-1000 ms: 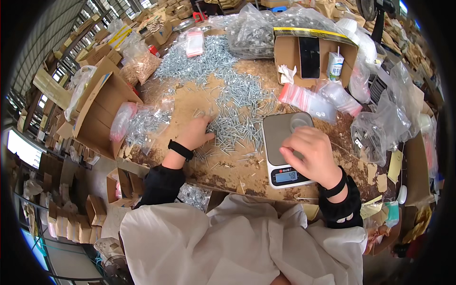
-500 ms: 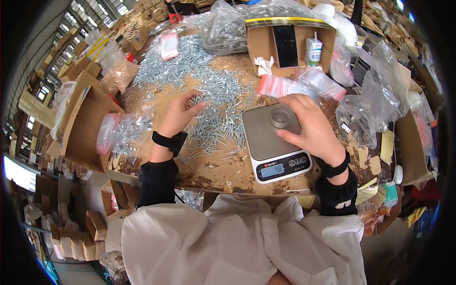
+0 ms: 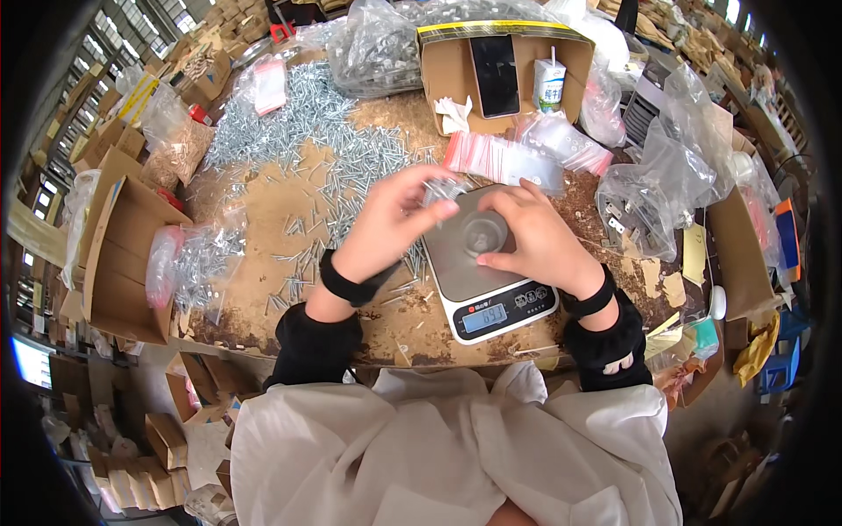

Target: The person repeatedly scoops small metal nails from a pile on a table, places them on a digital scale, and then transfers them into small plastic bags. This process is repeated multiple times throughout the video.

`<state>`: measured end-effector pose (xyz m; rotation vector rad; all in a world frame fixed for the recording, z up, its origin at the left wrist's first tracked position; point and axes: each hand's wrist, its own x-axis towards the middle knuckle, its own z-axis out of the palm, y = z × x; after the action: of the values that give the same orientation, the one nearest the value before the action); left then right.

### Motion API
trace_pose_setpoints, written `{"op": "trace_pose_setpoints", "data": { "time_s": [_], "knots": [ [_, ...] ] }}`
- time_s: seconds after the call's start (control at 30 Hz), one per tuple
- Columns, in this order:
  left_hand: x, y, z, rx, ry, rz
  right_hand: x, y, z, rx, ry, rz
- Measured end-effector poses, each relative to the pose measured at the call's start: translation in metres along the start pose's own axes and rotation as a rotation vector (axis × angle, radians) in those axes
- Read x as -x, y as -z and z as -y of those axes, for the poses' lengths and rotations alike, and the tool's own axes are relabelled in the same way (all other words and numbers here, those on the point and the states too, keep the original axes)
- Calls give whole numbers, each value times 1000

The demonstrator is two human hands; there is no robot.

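My left hand point(image 3: 399, 215) pinches a small bunch of silvery screws point(image 3: 445, 188) beside the rim of a small round metal cup point(image 3: 484, 233). That cup is on the plate of a digital scale point(image 3: 452, 267), tilted a little, and my right hand point(image 3: 535, 232) has its thumb and fingers around it. Whether the cup still touches the plate, I cannot tell. The scale's lit display faces me. A wide heap of loose screws point(image 3: 307, 114) spreads over the table to the left and behind my left hand.
Behind the scale lie clear zip bags with red edges point(image 3: 500, 160). A cardboard box point(image 3: 436, 79) holding a phone point(image 3: 496, 77) and a drink carton point(image 3: 549, 83) stands beyond them. At the left is an open carton point(image 3: 127, 254); at the right, a plastic bag of metal parts point(image 3: 645, 206).
My left hand has moved right from the heap to the cup, now carrying screws. My right hand has closed around the cup and tilted it. The view has shifted slightly.
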<state>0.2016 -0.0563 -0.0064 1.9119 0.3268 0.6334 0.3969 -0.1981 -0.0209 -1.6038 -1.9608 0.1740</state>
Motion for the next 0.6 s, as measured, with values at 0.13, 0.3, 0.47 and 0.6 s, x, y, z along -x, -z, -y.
{"op": "trace_pose_setpoints", "data": {
  "time_s": [0.13,0.3,0.47,0.6],
  "knots": [
    [3,-23,0,-250,-166,103,0,-5,3,-42,12,34],
    [9,-27,3,-314,-204,121,1,-2,10,-53,20,68],
    [9,-25,12,-279,-275,0,-1,-1,11,-13,69,69],
    [9,-3,0,-298,-204,-170,-1,17,7,-114,40,-6]
  ]
}}
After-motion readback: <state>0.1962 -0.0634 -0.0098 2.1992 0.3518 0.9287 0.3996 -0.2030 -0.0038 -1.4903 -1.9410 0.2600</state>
